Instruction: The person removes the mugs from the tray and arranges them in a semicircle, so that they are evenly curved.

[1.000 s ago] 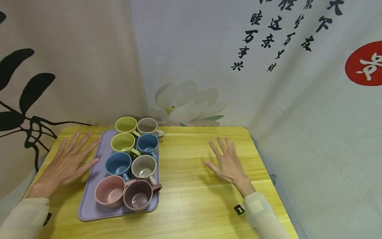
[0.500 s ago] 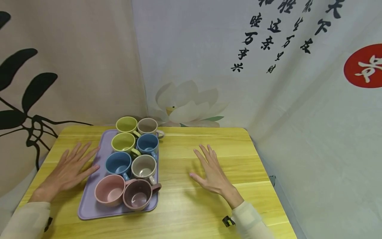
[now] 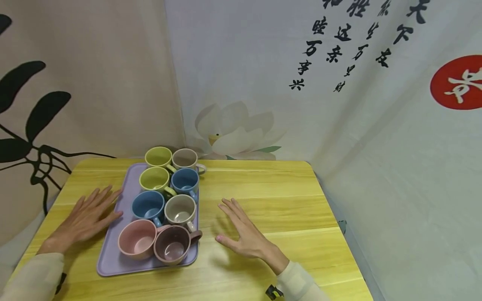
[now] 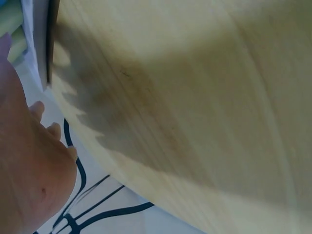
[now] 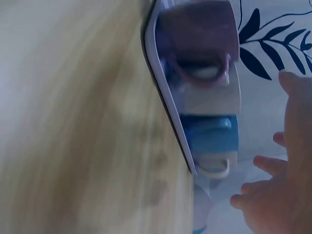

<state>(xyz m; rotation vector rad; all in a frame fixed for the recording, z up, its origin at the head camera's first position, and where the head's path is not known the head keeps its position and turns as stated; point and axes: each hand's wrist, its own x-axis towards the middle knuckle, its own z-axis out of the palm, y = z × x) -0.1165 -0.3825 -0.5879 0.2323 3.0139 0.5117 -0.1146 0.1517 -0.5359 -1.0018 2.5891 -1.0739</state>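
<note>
A lilac tray [image 3: 107, 262] lies on the left part of the table, carrying several mugs in two columns. The left column has two green mugs [image 3: 154, 179], a blue mug [image 3: 144, 205] and a pink mug [image 3: 133, 240]. On the right are a grey-beige mug [image 3: 184, 159], another blue mug [image 3: 185, 180], a pale grey mug [image 3: 177, 209] and a mauve mug [image 3: 167, 246]. My left hand [image 3: 85, 219] is at the tray's left edge, fingers spread; whether it touches is unclear. To the tray's right, my right hand [image 3: 248, 236] hovers above the wood with extended fingers, holding nothing.
The yellow wooden table [image 3: 278, 188] stretches right of the tray. A pale cloth backdrop [image 3: 248, 62] with black lettering and a printed flower hangs behind and along the right side. Printed dark leaves [image 3: 47, 115] show at the left.
My right hand has moved left and nearer the front, closer to the tray. My left hand has slid slightly towards the front. The tray and mugs stay in place.
</note>
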